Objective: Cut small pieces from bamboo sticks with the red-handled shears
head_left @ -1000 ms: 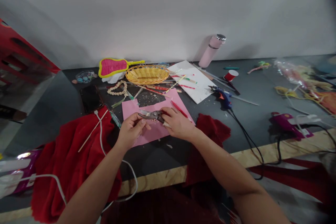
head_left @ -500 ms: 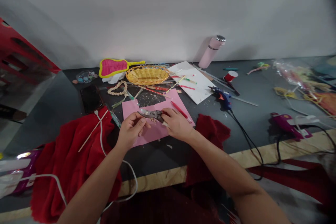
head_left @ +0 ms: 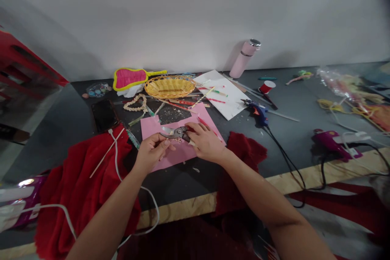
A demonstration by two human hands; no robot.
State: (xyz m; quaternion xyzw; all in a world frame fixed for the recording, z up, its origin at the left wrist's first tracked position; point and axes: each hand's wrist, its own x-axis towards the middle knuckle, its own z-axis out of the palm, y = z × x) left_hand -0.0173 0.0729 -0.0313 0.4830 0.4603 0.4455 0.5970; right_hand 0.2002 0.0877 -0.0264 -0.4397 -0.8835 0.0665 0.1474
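Note:
My right hand (head_left: 207, 143) is closed round the handles of the metal pruning shears (head_left: 174, 133), whose jaws point left. At the tip of the jaws, my left hand (head_left: 152, 151) is pinched; what it grips is too small to make out. Both hands are above a pink paper sheet (head_left: 164, 162), where small pale bits lie under the shears. Partly behind my right hand, a red stick (head_left: 202, 121) lies on the pink sheet.
A wicker basket (head_left: 170, 87), heart-shaped piece (head_left: 135, 103) and pink-yellow paddle (head_left: 130, 79) stand behind. White paper (head_left: 227, 103), a blue glue gun (head_left: 260, 114) and a pink bottle (head_left: 244, 59) are right. Red cloth (head_left: 82, 170) and a phone (head_left: 104, 115) lie left.
The view has shifted slightly. The shears' jaws look a little different in angle, with both hands nearly in the same places.

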